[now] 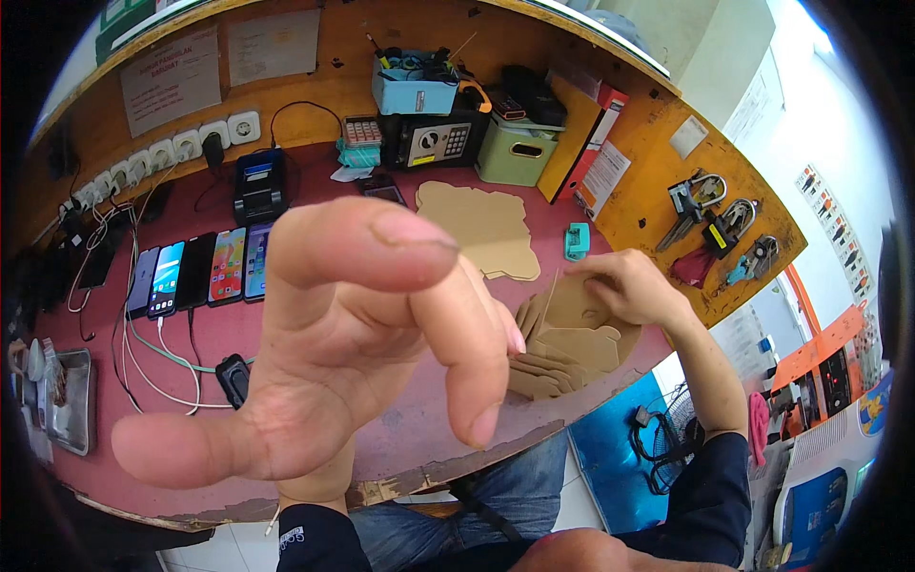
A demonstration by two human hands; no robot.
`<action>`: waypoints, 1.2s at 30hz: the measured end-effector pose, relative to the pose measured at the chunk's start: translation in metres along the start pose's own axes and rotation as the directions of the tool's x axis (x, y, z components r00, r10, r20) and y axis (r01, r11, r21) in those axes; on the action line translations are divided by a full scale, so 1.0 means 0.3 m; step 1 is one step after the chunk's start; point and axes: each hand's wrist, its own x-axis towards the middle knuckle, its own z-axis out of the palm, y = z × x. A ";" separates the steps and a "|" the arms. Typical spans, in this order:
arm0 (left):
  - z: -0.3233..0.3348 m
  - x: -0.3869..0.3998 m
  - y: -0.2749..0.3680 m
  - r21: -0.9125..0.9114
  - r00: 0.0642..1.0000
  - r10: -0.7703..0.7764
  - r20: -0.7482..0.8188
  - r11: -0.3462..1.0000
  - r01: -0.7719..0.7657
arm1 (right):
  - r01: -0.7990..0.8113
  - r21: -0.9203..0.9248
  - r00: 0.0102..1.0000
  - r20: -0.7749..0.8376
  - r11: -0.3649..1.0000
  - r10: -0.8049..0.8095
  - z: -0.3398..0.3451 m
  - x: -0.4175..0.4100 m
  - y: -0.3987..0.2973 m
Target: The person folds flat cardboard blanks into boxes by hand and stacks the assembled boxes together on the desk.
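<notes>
Raised close to the camera, my left hand (343,343) shows its palm with the fingers spread and nothing between them. It hides part of the desk (386,447). My right hand (632,289) rests over a rounded brown cardboard sheet (572,300), thumb and forefinger bent at its upper part; whether they pinch it is unclear. Against that sheet lie several overlapping cut cardboard pieces (565,357), fanned out near the desk's front edge. Farther back is a flat stack of wavy-edged cardboard pieces (475,229). A small teal plastic object (576,241) sits just beyond my right fingertips.
Phones (227,264) stand in a row at left among charging cables (125,343). A metal tray (75,400) is at far left. Along the back are a card terminal (259,186), a small safe (439,143), a green box (511,154) and binders (582,143). Padlocks (729,229) hang at right.
</notes>
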 end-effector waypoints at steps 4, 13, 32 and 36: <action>-0.027 0.020 -0.024 0.043 0.989 0.003 0.150 0.999 -0.009 | 0.035 -0.052 0.999 -0.021 0.998 -0.036 0.017 0.005 -0.012; 0.026 0.018 -0.187 0.694 0.976 -0.216 -0.024 0.699 0.172 | 0.080 -0.250 0.989 -0.099 0.965 -0.108 0.087 0.016 -0.035; 0.014 -0.022 -0.403 0.969 0.909 -0.402 0.109 0.247 -0.007 | 0.189 0.270 0.960 -0.254 0.944 -0.120 0.163 -0.077 0.013; 0.016 -0.048 -0.458 0.960 0.783 -0.621 0.032 0.237 0.149 | 0.098 0.333 0.989 -0.141 0.938 -0.053 0.206 -0.074 0.010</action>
